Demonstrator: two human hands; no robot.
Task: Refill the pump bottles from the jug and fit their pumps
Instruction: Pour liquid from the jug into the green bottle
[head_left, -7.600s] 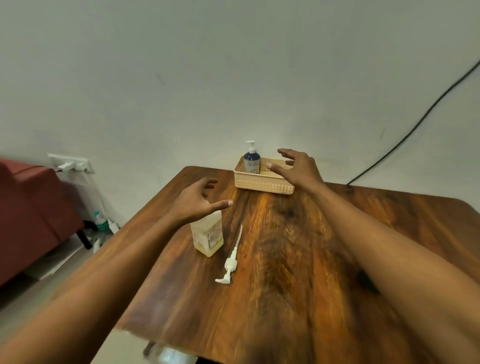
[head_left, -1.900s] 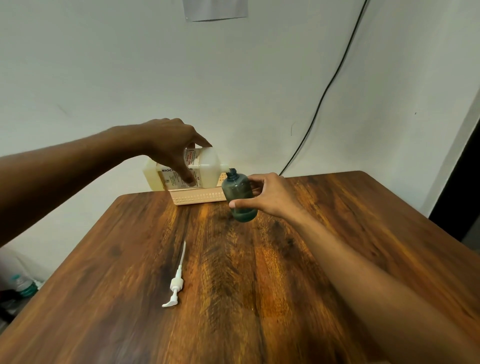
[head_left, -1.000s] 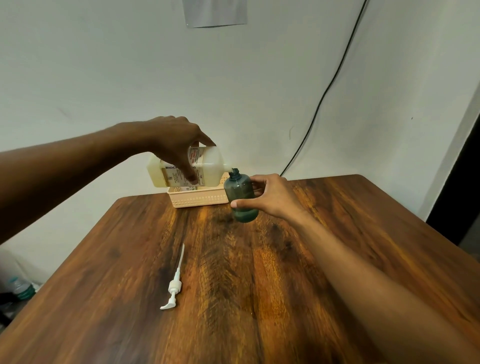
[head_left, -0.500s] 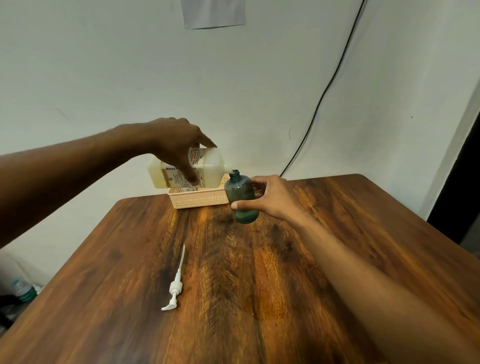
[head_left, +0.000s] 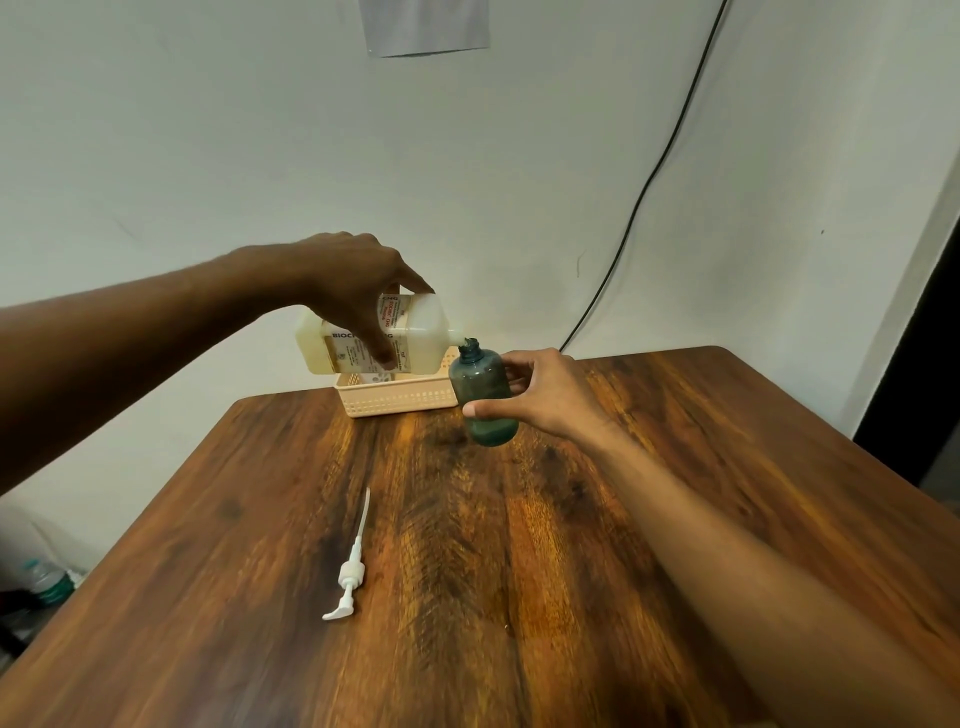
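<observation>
My left hand (head_left: 358, 280) grips a pale yellow jug (head_left: 415, 340) with a printed label, tipped on its side with its spout at the open neck of a dark green bottle (head_left: 480, 389). My right hand (head_left: 540, 397) holds that bottle from the right, tilted slightly and lifted just above the wooden table (head_left: 519, 545). A little liquid shows in the bottle's bottom. A white pump (head_left: 350, 569) with its long dip tube lies loose on the table, nearer to me and left of centre.
A beige perforated basket (head_left: 400, 400) stands at the table's far edge, behind the jug. A black cable (head_left: 660, 156) runs down the white wall. A water bottle (head_left: 49, 579) stands on the floor at the lower left. A dark doorway is at the far right.
Since 7.6 s ago I have picked up the jug and the green bottle. Over the last second both hands have held almost still, with the jug tipped at the bottle's neck.
</observation>
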